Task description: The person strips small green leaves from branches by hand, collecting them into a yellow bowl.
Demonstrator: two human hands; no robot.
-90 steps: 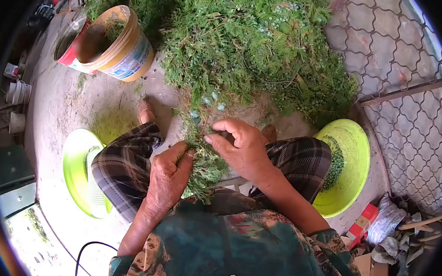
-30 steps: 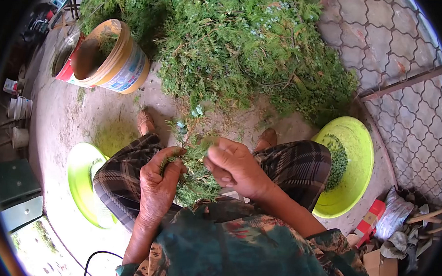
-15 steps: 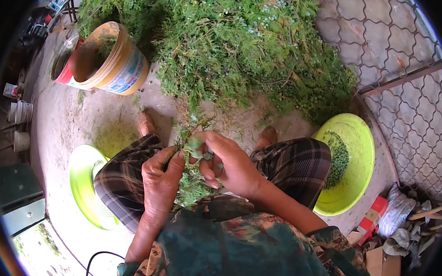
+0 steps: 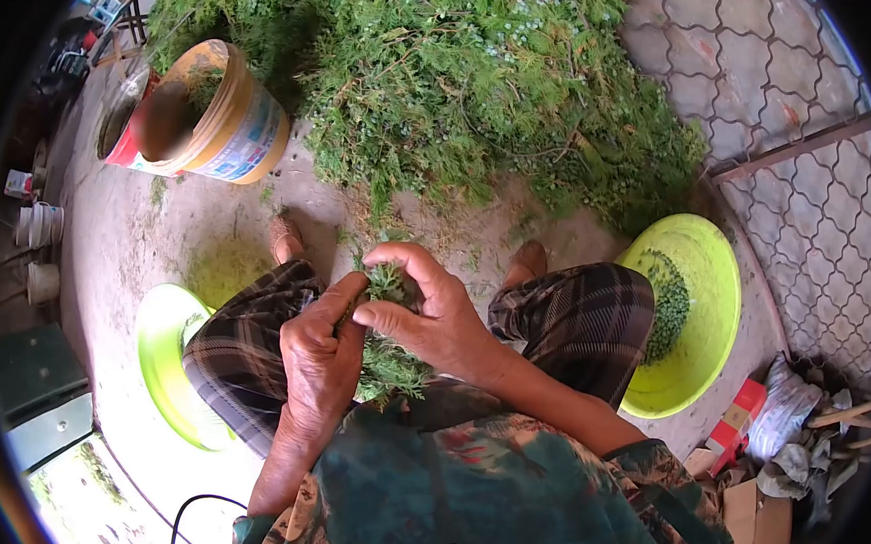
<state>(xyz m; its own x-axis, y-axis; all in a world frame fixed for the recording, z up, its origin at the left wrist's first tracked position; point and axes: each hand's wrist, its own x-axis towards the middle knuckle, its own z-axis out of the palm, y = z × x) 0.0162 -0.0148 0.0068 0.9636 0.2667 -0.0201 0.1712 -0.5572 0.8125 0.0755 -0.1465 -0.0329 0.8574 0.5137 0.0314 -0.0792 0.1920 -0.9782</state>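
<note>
Two bare hands meet over the person's lap, between the knees. Left hand [image 4: 321,360] is closed around a leafy green sprig bunch [image 4: 387,363], fingers wrapped about its stems. Right hand [image 4: 431,316] curls over the top of the same bunch, thumb and fingertips pinched on its upper tip. Ahead on the concrete floor [image 4: 162,228] lies a big heap of green branches [image 4: 485,87]. Just right of the right knee sits a lime-green basin [image 4: 706,286] holding small green berries [image 4: 666,304]; another lime-green basin [image 4: 161,336] lies left, and a yellow bucket [image 4: 236,124] stands beyond.
</note>
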